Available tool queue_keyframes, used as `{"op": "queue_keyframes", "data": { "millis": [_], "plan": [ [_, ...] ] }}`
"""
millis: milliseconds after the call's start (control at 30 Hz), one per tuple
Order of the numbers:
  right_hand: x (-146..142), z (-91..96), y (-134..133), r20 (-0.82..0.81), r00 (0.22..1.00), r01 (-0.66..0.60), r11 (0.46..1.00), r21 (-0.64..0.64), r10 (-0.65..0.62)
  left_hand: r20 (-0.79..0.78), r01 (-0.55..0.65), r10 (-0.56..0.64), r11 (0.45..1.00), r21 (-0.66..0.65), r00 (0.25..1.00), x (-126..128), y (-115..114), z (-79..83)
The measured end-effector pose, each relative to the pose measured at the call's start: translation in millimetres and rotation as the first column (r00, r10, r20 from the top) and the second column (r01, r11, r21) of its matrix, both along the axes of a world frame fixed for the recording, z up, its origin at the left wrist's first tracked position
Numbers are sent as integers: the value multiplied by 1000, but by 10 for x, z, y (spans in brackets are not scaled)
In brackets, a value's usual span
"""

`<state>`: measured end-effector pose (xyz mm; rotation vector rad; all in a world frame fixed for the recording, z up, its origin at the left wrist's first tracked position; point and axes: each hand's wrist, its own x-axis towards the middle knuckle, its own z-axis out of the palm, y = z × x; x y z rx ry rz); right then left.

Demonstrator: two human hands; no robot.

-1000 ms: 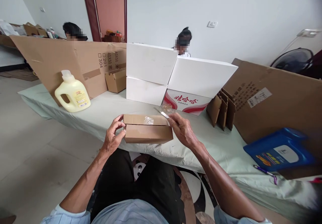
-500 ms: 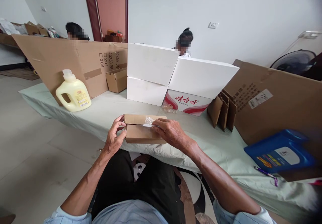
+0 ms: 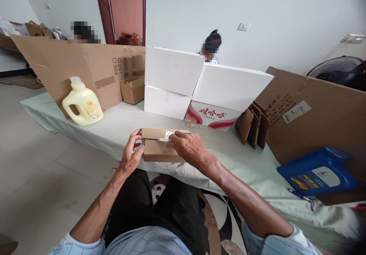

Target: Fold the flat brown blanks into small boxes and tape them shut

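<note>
A small brown cardboard box (image 3: 161, 154) lies near the front edge of the cloth-covered table, its lid flap slightly raised along a gap. My left hand (image 3: 132, 151) grips the box's left end, thumb low on the front and fingers curled behind. At the gap, my right hand (image 3: 188, 146) pinches a white plastic-looking piece (image 3: 168, 136) that sticks out of the box; its kind is unclear. The right fingertips partly cover that piece, and this hand hides the box's right end. What lies inside the box is hidden.
White boxes (image 3: 173, 70) stand stacked behind, beside small clear plastic bits (image 3: 192, 123). A yellow detergent bottle (image 3: 83, 102) is left, a blue jug (image 3: 317, 173) right. Folded cardboard pieces (image 3: 252, 127) and large cardboard panels (image 3: 309, 121) flank the table (image 3: 122, 127). Two people sit beyond.
My right hand has shifted slightly left along the gap, and its fingers have tilted the white piece. My left hand stays on the box's left end.
</note>
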<state>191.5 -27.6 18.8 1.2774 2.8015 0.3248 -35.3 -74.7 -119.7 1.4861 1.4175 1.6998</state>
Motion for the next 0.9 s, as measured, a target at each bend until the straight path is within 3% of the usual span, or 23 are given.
{"op": "queue_keyframes", "data": {
  "millis": [200, 367, 633, 700, 767, 833, 900],
  "plan": [
    [-90, -28, -18, 15, 998, -54, 994, 93, 53, -20, -32, 32, 999, -30, 999, 17, 21, 48],
    [-39, 80, -26, 36, 998, -60, 994, 87, 58, -27, -50, 48, 995, -85, 998, 15, 40, 102],
    [658, 128, 197, -1, 997, 79, 993, 85, -80, -52, -68, 63, 991, -117, 997, -49, 34, 69],
    [874, 111, 240, -108, 992, 68, 997, 48, -63, -51, -59, 53, 990, -125, 997, -58, 33, 54],
    [1075, 41, 264, -324, 946, -6, 1000, 25, 14, -77, -45, 36, 993, -108, 996, -72, 43, 55],
    [1262, -131, 292, -559, 827, -57, 998, 28, 64, -130, -27, 17, 997, -75, 991, -102, 68, 76],
    [1442, -425, 341, -706, 708, 14, 999, 40, 18, -192, 0, -11, 999, -54, 981, -155, 109, 119]
  ]
}}
